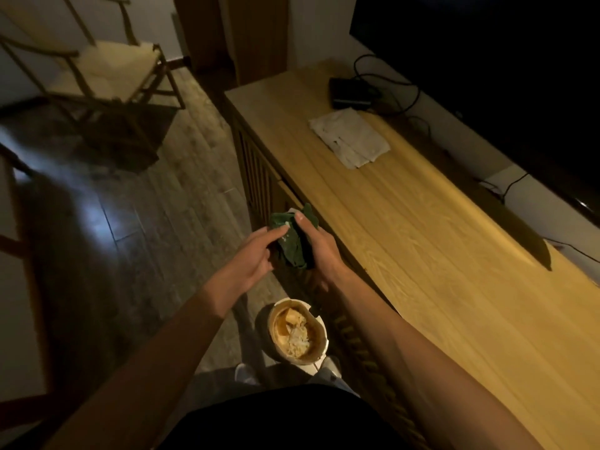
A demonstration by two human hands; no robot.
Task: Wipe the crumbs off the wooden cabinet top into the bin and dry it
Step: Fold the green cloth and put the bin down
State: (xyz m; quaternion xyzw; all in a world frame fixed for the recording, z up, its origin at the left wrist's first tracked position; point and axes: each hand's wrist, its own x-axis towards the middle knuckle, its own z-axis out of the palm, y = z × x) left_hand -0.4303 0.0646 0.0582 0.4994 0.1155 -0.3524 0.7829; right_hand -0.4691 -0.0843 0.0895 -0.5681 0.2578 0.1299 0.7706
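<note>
Both my hands hold a dark green cloth bunched up in the air, just off the front edge of the wooden cabinet top. My right hand grips it from the right, thumb on top. My left hand pinches it from the left, fingertips at some pale crumbs on the cloth. Directly below on the floor stands a small round bin with paper scraps and crumbs inside. A folded white cloth lies on the cabinet top farther back.
A black box with cables sits at the cabinet's far end, beneath a large dark TV screen on the wall. A wooden chair stands on the wood floor at back left. My feet are beside the bin.
</note>
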